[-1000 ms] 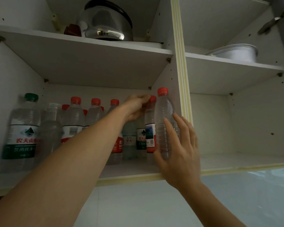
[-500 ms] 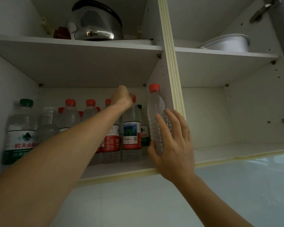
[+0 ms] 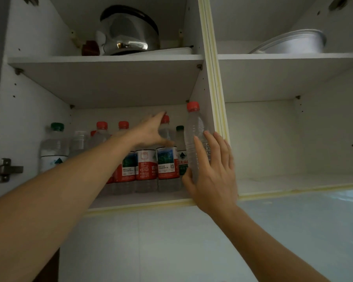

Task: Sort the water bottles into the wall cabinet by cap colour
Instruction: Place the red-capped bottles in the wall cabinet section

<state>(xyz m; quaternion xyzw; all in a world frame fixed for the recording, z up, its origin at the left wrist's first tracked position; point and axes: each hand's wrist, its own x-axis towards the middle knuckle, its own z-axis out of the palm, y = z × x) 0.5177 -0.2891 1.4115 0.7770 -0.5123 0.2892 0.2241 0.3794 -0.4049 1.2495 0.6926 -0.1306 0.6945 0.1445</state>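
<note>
The labelled bottles (image 3: 166,165) in the wall cabinet (image 3: 214,98) carry red-and-white labels with a mountain picture and Chinese print too small to read; a green-capped bottle (image 3: 53,147) stands at far left. The right hand (image 3: 212,174) grips a clear unlabelled red-capped bottle (image 3: 194,137), upright at the lower-left compartment's right edge, beside the divider. The left hand (image 3: 151,133) now has its fingers spread loosely around the neck of a red-capped bottle; half a second ago it was closed over the cap. Above, a steel pot (image 3: 128,35) sits on the upper shelf, a metal basin (image 3: 293,42) in the right compartment.
</note>
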